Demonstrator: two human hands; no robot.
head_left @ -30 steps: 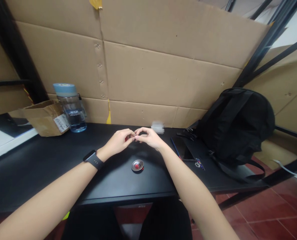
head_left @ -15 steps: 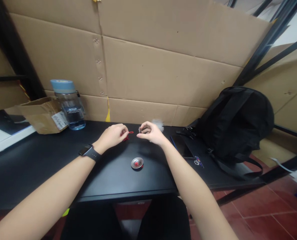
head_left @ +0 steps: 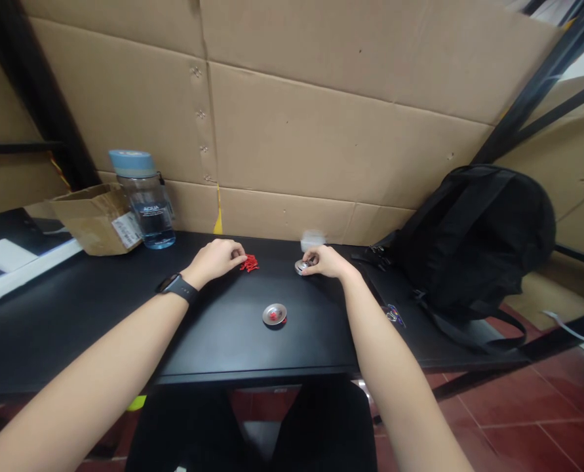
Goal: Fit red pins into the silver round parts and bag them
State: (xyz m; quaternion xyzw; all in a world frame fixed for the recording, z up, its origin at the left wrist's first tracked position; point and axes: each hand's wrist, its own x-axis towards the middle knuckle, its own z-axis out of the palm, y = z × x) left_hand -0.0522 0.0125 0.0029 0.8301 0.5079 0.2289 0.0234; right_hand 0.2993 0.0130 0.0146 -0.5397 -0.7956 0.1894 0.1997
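Observation:
My left hand [head_left: 220, 257] rests at the left edge of a small heap of red cords [head_left: 249, 263] on the black tabletop. Thumb and forefinger pinch at a red cord there; the fingertips partly hide it. Farther right, my right hand [head_left: 325, 260] has thumb and fingers closed on the near right rim of a small round metal piece [head_left: 301, 267], apparently low on the table. Its inside is partly covered by the fingers. Nearer to me stands a shallow metal dish [head_left: 274, 314] holding small red bits, with a bit of red beside its right rim.
Behind my right hand is a clear plastic item [head_left: 313, 240], blurred. A water bottle [head_left: 149, 206] and an open cardboard box [head_left: 95, 223] stand at left. A black backpack [head_left: 473, 242] leans at right, near a keyring [head_left: 394, 316]. Cardboard [head_left: 296, 144] walls the back.
My hands have moved apart. The red loop that stuck out from my left fingers no longer shows, and the red heap is uncovered. My right hand has shifted right and lower with the metal piece.

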